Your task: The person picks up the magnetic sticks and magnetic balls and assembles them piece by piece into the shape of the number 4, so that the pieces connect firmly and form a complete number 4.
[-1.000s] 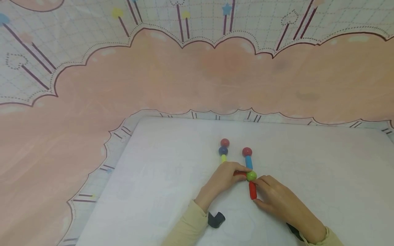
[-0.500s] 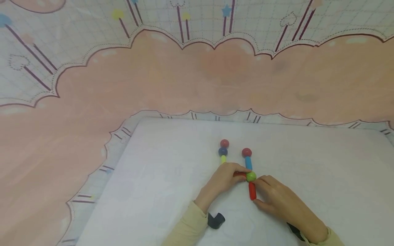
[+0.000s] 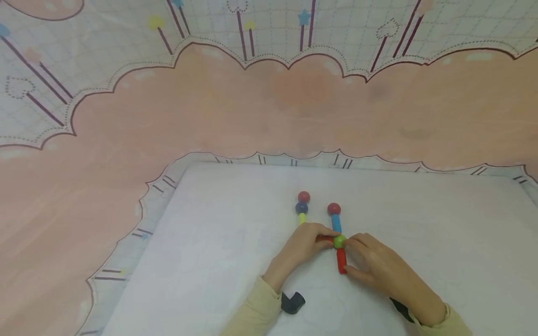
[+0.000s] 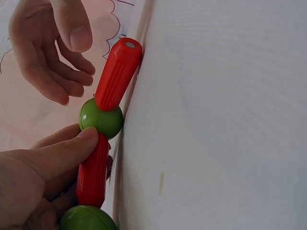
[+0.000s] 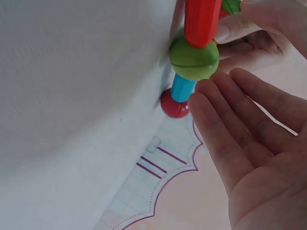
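Observation:
My left hand (image 3: 299,245) pinches a red magnetic rod (image 4: 92,172) between thumb and fingers. That rod joins a green ball (image 3: 339,241) to a second green ball (image 4: 88,219), which the left hand hides in the head view. Another red rod (image 3: 342,261) points toward me from the first green ball, a metal disc showing in its end. A light blue rod (image 3: 336,224) runs away from the same ball to a red ball (image 3: 334,208). Beside the joint, my right hand (image 3: 376,266) has loosely bent fingers and holds nothing, standing just off the ball and rod.
Left of the light blue rod, a yellow rod (image 3: 302,218), a dark blue ball (image 3: 301,208) and a red ball (image 3: 304,197) form a line. Everything lies on a white tabletop (image 3: 227,210). A black piece (image 3: 293,303) shows by the left wrist. Behind is a cloud-patterned backdrop (image 3: 252,107).
My right fingers have come slightly away from the green ball and the near red rod. The left hand keeps its pinch. The whole head view has shifted a little.

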`<state>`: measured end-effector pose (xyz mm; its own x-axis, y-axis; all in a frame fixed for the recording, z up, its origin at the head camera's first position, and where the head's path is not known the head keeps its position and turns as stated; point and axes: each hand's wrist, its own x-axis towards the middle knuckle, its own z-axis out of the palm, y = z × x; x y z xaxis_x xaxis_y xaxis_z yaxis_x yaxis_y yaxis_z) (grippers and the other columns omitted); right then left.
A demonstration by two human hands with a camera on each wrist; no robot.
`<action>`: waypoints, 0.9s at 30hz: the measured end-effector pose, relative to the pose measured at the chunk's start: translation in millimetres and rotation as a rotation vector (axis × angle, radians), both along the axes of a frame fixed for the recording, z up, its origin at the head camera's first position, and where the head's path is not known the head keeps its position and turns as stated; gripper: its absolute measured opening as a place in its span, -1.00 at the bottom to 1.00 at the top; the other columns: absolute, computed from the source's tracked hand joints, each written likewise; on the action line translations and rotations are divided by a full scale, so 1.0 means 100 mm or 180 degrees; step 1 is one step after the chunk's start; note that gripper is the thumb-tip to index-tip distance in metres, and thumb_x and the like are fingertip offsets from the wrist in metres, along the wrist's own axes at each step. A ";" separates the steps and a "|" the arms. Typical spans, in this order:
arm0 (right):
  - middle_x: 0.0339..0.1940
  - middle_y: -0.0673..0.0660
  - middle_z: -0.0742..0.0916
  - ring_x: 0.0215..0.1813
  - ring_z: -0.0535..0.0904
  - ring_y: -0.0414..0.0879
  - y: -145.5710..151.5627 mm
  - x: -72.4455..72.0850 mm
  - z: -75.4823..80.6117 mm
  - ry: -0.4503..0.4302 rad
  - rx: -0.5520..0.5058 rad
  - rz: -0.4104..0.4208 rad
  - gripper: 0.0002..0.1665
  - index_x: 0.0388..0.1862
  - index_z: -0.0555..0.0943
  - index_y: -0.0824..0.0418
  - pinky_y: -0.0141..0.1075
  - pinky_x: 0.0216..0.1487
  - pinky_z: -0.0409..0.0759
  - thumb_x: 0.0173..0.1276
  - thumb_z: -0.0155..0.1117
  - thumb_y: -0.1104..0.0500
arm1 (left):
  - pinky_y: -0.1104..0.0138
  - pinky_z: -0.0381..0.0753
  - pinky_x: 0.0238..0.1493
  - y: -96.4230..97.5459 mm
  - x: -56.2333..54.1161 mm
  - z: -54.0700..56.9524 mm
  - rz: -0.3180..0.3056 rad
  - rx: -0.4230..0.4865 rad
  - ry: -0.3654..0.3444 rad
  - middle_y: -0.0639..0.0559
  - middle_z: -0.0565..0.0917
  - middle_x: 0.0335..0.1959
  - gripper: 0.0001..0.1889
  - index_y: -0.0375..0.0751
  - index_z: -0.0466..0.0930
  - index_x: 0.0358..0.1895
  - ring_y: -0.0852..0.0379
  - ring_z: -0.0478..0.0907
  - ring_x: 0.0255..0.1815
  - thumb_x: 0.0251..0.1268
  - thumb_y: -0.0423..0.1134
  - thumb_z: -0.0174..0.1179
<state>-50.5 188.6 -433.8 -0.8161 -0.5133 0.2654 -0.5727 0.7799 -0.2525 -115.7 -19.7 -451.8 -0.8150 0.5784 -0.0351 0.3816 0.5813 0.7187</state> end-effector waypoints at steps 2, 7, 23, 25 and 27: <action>-0.11 0.08 0.69 -0.08 0.63 -0.11 0.00 -0.01 0.02 -0.0054 0.0005 -0.0020 -0.34 -0.01 0.66 0.28 -0.21 -0.05 0.71 -0.08 0.68 0.04 | 0.61 0.52 -0.03 0.00 0.00 0.01 0.0007 0.0016 -0.0019 0.22 0.76 -0.06 -0.67 0.06 0.71 0.11 0.42 0.55 -0.16 0.29 -0.23 0.32; -0.10 0.10 0.69 -0.06 0.64 -0.08 0.02 -0.06 0.06 0.0028 -0.0078 0.0000 -0.34 -0.01 0.65 0.30 -0.18 -0.04 0.71 -0.09 0.69 0.06 | 0.60 0.52 -0.01 0.00 0.01 0.01 0.0018 0.0041 -0.0045 0.22 0.76 -0.06 -0.67 0.04 0.71 0.11 0.40 0.57 -0.14 0.28 -0.25 0.33; -0.06 0.18 0.70 -0.03 0.66 0.03 0.03 -0.29 0.18 0.0130 -0.0137 0.0026 -0.33 0.02 0.64 0.31 -0.11 -0.03 0.70 -0.08 0.69 0.13 | 0.59 0.52 0.04 0.00 0.00 -0.01 0.0003 -0.0020 0.0026 0.21 0.75 -0.04 -0.65 0.04 0.69 0.14 0.37 0.57 -0.13 0.29 -0.24 0.32; -0.05 0.18 0.70 -0.02 0.65 0.04 0.03 -0.32 0.21 0.0139 -0.0130 0.0040 -0.33 0.03 0.64 0.31 -0.10 -0.02 0.70 -0.08 0.69 0.14 | 0.59 0.52 0.03 -0.01 0.00 0.00 0.0000 -0.0005 0.0020 0.21 0.75 -0.05 -0.65 0.04 0.69 0.14 0.38 0.57 -0.14 0.29 -0.24 0.32; -0.04 0.18 0.70 -0.02 0.65 0.04 0.03 -0.34 0.24 0.0138 -0.0107 0.0035 -0.33 0.04 0.63 0.30 -0.10 -0.02 0.70 -0.07 0.69 0.14 | 0.59 0.52 0.02 0.00 0.00 0.00 0.0001 0.0003 0.0014 0.21 0.75 -0.06 -0.66 0.03 0.70 0.13 0.38 0.56 -0.15 0.29 -0.24 0.32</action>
